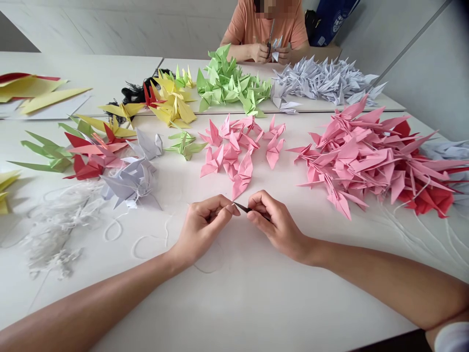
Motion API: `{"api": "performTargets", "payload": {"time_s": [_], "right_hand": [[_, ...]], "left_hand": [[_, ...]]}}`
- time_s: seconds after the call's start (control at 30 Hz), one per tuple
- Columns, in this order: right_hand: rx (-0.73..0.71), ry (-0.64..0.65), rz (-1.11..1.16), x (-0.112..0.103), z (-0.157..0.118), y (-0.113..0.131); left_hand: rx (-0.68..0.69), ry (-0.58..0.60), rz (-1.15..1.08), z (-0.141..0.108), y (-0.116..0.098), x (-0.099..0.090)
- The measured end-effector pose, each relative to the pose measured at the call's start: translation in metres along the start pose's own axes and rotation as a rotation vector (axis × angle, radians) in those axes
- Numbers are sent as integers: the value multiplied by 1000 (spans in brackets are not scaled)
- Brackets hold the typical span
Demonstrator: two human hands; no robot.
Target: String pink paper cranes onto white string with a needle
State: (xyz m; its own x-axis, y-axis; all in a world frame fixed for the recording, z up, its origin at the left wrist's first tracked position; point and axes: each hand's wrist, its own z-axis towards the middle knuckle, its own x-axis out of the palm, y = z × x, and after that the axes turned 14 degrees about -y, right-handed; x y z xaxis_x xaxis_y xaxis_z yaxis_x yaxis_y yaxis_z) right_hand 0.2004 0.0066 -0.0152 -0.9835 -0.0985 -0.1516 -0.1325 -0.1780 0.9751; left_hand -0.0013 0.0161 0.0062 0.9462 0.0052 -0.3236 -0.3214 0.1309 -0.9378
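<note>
Fingers and thumb of my left hand (207,222) are pinched together in the middle of the table, on what looks like the end of a white string. My right hand (276,225) is closed round a slim dark pointed tool (242,208), its tip meeting the left fingertips. The tool's kind cannot be told, as the palm hides most of it. Just beyond both hands lie several small pink paper cranes (230,151). Loose white string (137,244) curls on the table left of my left hand.
A big heap of pink paper cranes (366,156) lies at right. Green cranes (230,83) and pale ones (326,80) are piled at the back. Mixed cranes (98,151) and tangled white string (62,225) lie left. Opposite, a person in orange (269,29) holds a pale crane.
</note>
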Motion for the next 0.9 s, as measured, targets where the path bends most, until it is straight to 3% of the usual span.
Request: {"api": "performTargets", "payload": {"time_s": [0.9], "right_hand": [[42, 9, 27, -1, 1, -2]], "left_hand": [[-91, 27, -22, 2, -2, 0]]}}
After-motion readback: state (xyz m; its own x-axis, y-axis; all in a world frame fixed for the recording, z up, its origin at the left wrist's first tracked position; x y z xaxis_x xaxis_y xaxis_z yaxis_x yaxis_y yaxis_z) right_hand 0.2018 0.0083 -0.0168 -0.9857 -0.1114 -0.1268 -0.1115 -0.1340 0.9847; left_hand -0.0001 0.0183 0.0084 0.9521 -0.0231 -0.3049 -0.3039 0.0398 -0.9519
